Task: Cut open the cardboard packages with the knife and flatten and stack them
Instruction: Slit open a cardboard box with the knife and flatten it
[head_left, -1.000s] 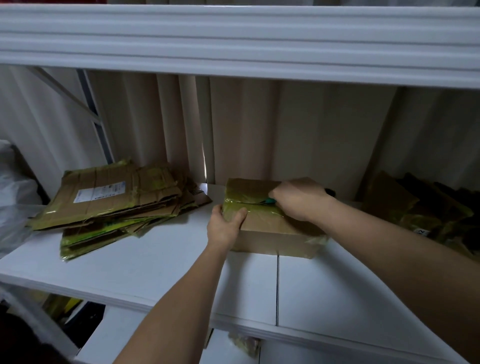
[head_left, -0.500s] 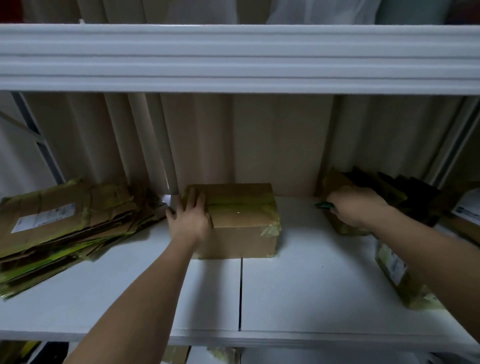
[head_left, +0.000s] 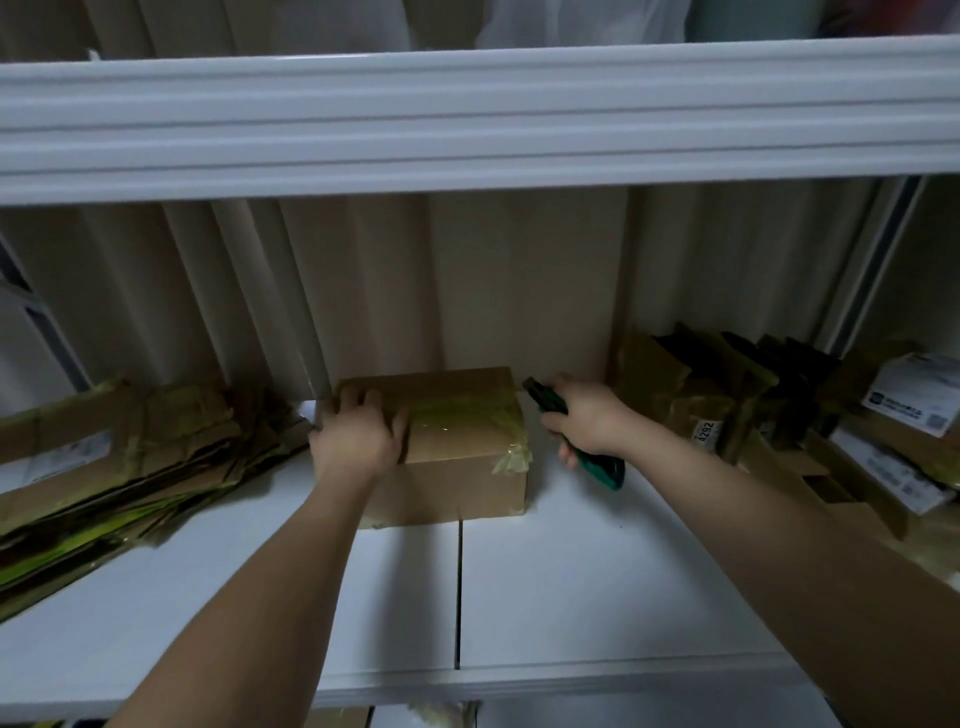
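Note:
A brown cardboard box (head_left: 462, 467) sealed with yellowish tape stands upright in the middle of the white shelf (head_left: 597, 582). My left hand (head_left: 358, 434) lies on the box's top left part, fingers spread over the far edge. Just right of the box, my right hand (head_left: 582, 418) grips a green utility knife (head_left: 597, 465); its tip points up and left toward the box's top right corner, a little apart from it. A stack of flattened cardboard (head_left: 119, 467) with green tape lies at the left of the shelf.
More cardboard packages and folded pieces (head_left: 727, 405) crowd the right side, some with white labels (head_left: 914, 400). A white upper shelf rail (head_left: 467, 119) runs across overhead. A beige curtain (head_left: 467, 291) hangs behind. The shelf has a seam in the middle.
My right hand pulled the knife off the box top to the right, then came back beside the box's right end. My left hand shifted from the near left corner onto the box's top.

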